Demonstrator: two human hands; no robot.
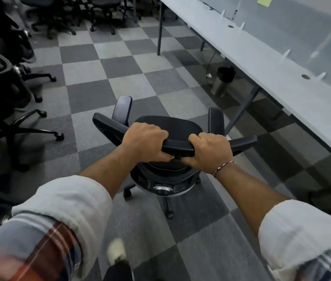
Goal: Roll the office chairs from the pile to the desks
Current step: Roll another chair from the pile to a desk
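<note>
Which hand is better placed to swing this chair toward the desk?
Probably the left hand: it grips the chair back on the side away from the desk, so its push would turn it rightward; the right hand can pivot.

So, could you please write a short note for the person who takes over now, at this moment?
Left grip: holds the top bar of the chair.
Right grip: holds the same bar.
Chair: stands on the chequered floor, beside the long desk at the right, not yet under it.
Pile: more chairs at the left and at the far end.
Done: this chair is out of the pile.
Left to do: park it at the desk, then fetch the others.
</note>
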